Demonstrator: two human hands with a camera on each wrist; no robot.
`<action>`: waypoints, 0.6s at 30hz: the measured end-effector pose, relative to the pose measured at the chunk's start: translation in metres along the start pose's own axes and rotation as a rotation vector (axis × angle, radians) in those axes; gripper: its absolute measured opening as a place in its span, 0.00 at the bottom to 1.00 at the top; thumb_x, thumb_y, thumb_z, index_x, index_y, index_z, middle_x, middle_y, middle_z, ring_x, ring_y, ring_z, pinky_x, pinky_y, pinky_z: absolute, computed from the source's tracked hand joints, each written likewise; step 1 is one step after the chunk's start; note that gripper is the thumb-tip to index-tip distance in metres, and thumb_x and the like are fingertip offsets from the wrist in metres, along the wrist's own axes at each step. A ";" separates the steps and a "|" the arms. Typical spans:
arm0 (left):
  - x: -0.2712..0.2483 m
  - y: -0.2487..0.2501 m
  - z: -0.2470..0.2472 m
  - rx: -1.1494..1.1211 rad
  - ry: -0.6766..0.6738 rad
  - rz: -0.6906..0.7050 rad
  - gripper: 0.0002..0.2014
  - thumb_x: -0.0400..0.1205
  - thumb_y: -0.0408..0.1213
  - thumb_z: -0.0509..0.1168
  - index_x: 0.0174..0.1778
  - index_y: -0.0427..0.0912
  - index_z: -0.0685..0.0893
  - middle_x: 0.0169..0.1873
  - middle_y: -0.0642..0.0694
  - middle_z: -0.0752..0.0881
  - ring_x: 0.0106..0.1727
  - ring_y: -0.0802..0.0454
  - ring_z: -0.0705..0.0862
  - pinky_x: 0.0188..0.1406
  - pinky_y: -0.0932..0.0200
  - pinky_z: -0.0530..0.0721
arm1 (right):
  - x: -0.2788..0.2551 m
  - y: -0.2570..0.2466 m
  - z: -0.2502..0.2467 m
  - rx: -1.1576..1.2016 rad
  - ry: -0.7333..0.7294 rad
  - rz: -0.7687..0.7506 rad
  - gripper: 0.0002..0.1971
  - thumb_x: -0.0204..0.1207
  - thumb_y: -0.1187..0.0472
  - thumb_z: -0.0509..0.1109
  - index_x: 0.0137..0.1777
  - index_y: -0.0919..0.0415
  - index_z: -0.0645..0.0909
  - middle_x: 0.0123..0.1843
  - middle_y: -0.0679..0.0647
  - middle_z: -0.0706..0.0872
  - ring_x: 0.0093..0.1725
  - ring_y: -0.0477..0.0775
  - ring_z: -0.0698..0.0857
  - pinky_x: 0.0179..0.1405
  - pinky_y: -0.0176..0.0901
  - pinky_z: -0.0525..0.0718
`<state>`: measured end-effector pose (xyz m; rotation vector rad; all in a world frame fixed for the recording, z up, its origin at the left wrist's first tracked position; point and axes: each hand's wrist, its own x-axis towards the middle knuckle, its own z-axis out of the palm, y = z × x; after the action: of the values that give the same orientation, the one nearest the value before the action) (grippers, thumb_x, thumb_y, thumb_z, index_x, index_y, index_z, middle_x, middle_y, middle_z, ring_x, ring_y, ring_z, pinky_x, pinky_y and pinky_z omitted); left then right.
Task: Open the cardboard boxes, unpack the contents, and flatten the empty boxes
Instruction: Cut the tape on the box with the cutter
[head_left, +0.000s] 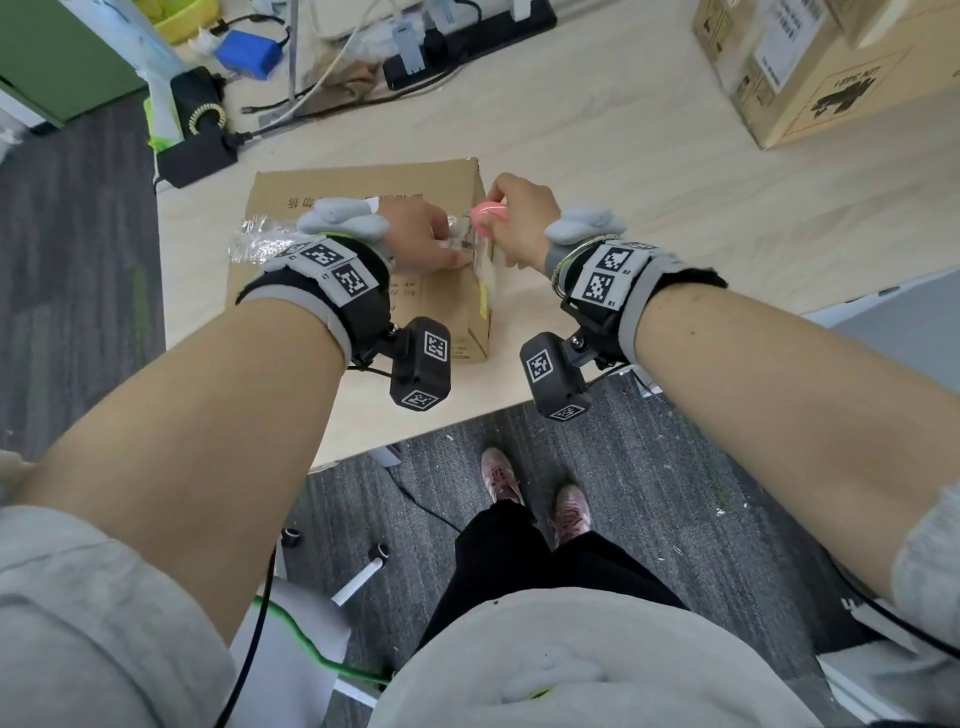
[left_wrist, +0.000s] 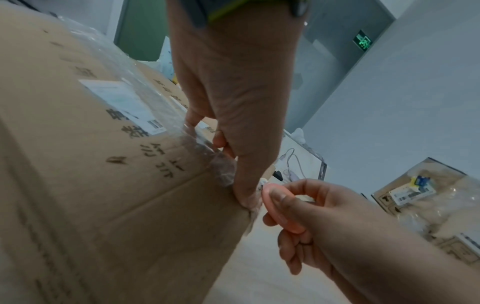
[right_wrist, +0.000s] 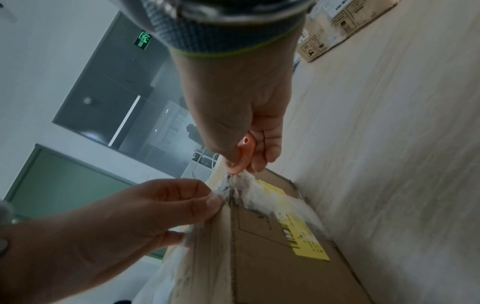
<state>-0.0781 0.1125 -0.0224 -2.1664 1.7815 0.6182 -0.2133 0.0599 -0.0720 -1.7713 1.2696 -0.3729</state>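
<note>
Cutting: tape seam on the cardboard box, at its right-hand top edge — flaps not yet open.
Box position: flat on the bench, toward the near left corner; a second, larger box stands well apart at the far right edge.
Left hand: fingers curled, pinching the clear tape where it wraps over the box's top edge; fingertips touch the cardboard.
Right hand: closed round a small pink cutter, its tip at the tape just beside the left fingertips.
Blade: too small to make out; whether it has entered the tape cannot be told.
Step in hand, as judged: severing the tape at the edge so the top flaps can lift.
Method advised: keep the tape taut with the left pinch, draw the cutter away from those fingers — they sit very close — and cut shallow along the seam to spare the contents.
Risk: box sliding on the smooth bench; downward pressure from the left hand should steady it.
</note>
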 end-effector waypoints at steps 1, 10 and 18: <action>0.000 -0.001 0.001 0.000 -0.002 -0.001 0.25 0.79 0.60 0.63 0.58 0.42 0.83 0.53 0.43 0.85 0.55 0.41 0.82 0.59 0.46 0.81 | -0.001 0.000 -0.002 0.012 -0.011 0.001 0.03 0.78 0.59 0.65 0.48 0.57 0.75 0.45 0.57 0.84 0.28 0.55 0.81 0.13 0.35 0.75; -0.001 0.003 0.005 -0.058 0.002 -0.033 0.22 0.83 0.54 0.60 0.65 0.42 0.79 0.59 0.41 0.82 0.59 0.40 0.79 0.58 0.50 0.77 | -0.020 0.022 -0.009 0.104 -0.111 -0.014 0.07 0.79 0.67 0.61 0.50 0.57 0.78 0.40 0.54 0.83 0.15 0.36 0.76 0.14 0.30 0.71; 0.002 0.014 0.013 -0.223 0.036 -0.147 0.21 0.83 0.47 0.64 0.70 0.42 0.77 0.65 0.43 0.81 0.64 0.43 0.79 0.65 0.50 0.78 | -0.017 0.020 -0.008 0.167 -0.146 0.018 0.03 0.81 0.65 0.61 0.51 0.58 0.72 0.42 0.55 0.81 0.14 0.34 0.74 0.16 0.31 0.68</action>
<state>-0.0932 0.1144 -0.0339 -2.4427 1.6188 0.7788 -0.2379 0.0698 -0.0789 -1.6149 1.1186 -0.3236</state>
